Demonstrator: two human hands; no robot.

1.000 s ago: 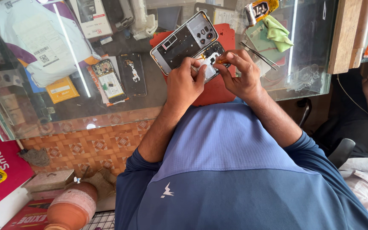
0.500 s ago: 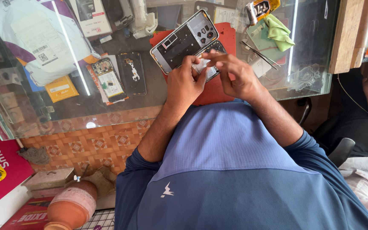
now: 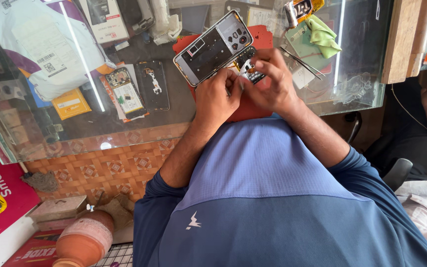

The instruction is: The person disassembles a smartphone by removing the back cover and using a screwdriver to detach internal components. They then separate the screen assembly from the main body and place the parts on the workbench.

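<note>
Head view: a small dark phone part (image 3: 249,69) is pinched between both hands, left hand (image 3: 217,99) and right hand (image 3: 272,81), just right of an opened phone (image 3: 213,48) lying slantwise on the worktop (image 3: 174,116).

I am seeing a glossy glass counter top (image 3: 362,74) throwing back streaks of light. On it a matt red mat (image 3: 253,106) is lying under an opened phone (image 3: 213,47), its bare metal and plastic insides showing dull grey. A soft green cloth (image 3: 323,35) is sitting crumpled nearby, and thin metal tweezers (image 3: 300,62) are glinting. A pale wooden post (image 3: 400,39) is looking smooth.
</note>
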